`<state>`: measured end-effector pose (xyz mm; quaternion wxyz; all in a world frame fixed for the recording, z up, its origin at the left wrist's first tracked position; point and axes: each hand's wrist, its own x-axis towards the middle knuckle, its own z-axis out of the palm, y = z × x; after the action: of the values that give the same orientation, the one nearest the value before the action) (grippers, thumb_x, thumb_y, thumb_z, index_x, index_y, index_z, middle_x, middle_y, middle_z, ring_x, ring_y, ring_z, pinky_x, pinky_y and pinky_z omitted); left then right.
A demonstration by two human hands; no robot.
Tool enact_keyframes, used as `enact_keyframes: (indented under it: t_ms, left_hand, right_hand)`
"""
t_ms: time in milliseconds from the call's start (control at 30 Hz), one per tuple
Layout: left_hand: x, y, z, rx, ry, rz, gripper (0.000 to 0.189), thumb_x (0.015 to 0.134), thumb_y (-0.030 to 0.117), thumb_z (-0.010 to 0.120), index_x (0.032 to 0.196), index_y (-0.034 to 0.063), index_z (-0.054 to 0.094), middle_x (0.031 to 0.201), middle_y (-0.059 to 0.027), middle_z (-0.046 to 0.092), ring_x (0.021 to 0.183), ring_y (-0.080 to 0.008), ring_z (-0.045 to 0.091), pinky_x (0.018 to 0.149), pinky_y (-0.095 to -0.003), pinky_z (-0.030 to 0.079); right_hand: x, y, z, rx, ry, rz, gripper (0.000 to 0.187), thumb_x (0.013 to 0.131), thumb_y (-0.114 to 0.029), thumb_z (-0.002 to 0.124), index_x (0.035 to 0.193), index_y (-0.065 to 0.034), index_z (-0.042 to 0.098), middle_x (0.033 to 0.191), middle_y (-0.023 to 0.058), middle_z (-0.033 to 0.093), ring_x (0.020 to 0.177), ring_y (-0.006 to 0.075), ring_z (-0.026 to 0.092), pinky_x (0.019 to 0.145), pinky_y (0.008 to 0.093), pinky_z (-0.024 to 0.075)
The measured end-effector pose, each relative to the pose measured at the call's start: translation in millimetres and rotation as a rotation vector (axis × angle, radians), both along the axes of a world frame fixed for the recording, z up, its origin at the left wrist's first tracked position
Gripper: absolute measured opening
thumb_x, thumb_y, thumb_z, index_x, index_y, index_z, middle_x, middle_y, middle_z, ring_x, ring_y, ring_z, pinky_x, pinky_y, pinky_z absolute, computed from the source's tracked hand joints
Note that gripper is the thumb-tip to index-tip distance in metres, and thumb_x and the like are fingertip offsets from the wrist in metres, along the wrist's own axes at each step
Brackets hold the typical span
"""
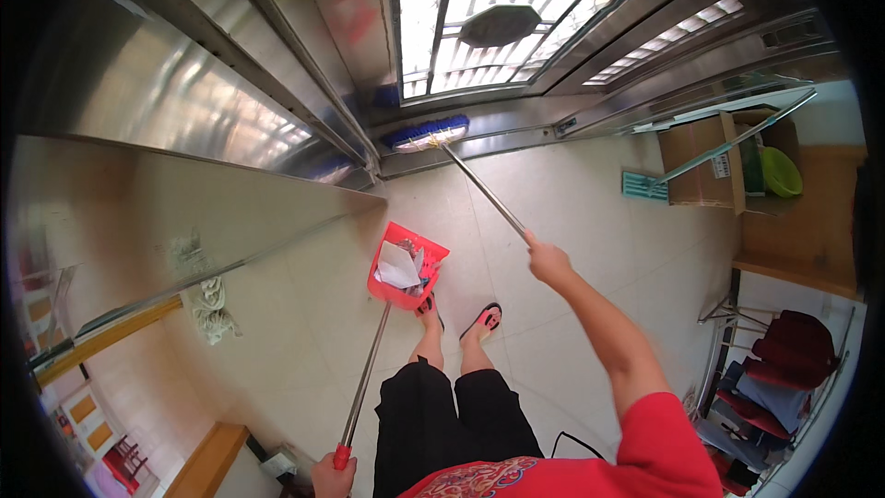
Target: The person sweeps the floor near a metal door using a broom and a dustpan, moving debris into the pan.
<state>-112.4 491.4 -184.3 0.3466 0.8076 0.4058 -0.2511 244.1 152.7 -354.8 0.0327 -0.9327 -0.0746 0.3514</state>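
Note:
My right hand [549, 262] grips the metal handle of a broom [426, 133]. The broom's blue bristles and pale head rest at the metal door sill, with yellow ties around the head. Low in the view, my left hand [334, 476] is closed on the red grip of a long-handled dustpan [377, 283]. The red pan lies on or just above the tiled floor in front of my feet; which of the two I cannot tell. Inside it are a white sheet of paper [399, 265] and mixed litter.
A barred metal door [498, 86] stands ahead, with a shiny metal door panel [180, 97] at left. To the right, a teal squeegee-like tool [644, 186] leans by a cardboard box [698, 166]. A mop head [212, 311] lies left, and a rack holds clothes [795, 349] at lower right.

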Motion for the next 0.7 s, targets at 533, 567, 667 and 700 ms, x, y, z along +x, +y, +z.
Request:
enact_keyframes:
  t_ms: [533, 567, 667, 700]
  left_hand:
    - [36.3, 5.1, 6.6, 0.046, 0.067, -0.2, 0.025, 0.059, 0.023, 0.06, 0.063, -0.0011, 0.054, 0.048, -0.0146, 0.049, 0.045, -0.0264, 0.051, 0.044, -0.0328, 0.039]
    - [14.0, 2.2, 3.2, 0.07, 0.034, -0.144, 0.024, 0.059, 0.022, 0.06, 0.064, -0.0011, 0.054, 0.048, -0.0143, 0.049, 0.044, -0.0258, 0.05, 0.044, -0.0325, 0.039]
    - [7.5, -6.8, 7.9, 0.102, -0.001, -0.081, 0.023, 0.059, 0.021, 0.06, 0.064, -0.0008, 0.054, 0.047, -0.0124, 0.048, 0.042, -0.0232, 0.049, 0.043, -0.0314, 0.038]
    - [9.9, -9.3, 6.7, 0.094, 0.02, -0.066, 0.023, 0.059, 0.021, 0.06, 0.065, -0.0007, 0.054, 0.046, -0.0114, 0.048, 0.041, -0.0217, 0.048, 0.042, -0.0307, 0.037]
  right_hand:
    - [-66.4, -46.6, 106.7, -0.145, 0.151, -0.026, 0.044, 0.076, -0.013, 0.038, 0.119, -0.014, 0.028, 0.07, 0.0178, 0.054, 0.065, 0.0326, 0.053, 0.057, 0.0416, 0.0416]
    - [-58.7, -25.3, 90.9, -0.093, 0.119, 0.009, 0.044, 0.076, -0.012, 0.038, 0.119, -0.0139, 0.027, 0.07, 0.0178, 0.054, 0.064, 0.0323, 0.053, 0.057, 0.0414, 0.0418]
    - [-33.4, 14.4, 29.6, -0.046, 0.048, 0.081, 0.044, 0.077, -0.012, 0.037, 0.119, -0.0134, 0.026, 0.07, 0.0172, 0.054, 0.063, 0.0304, 0.054, 0.055, 0.0406, 0.0426]
    - [-27.4, 13.7, 14.3, -0.061, 0.05, 0.096, 0.045, 0.076, -0.011, 0.037, 0.119, -0.0132, 0.026, 0.07, 0.0169, 0.054, 0.063, 0.0301, 0.054, 0.055, 0.0404, 0.0428]
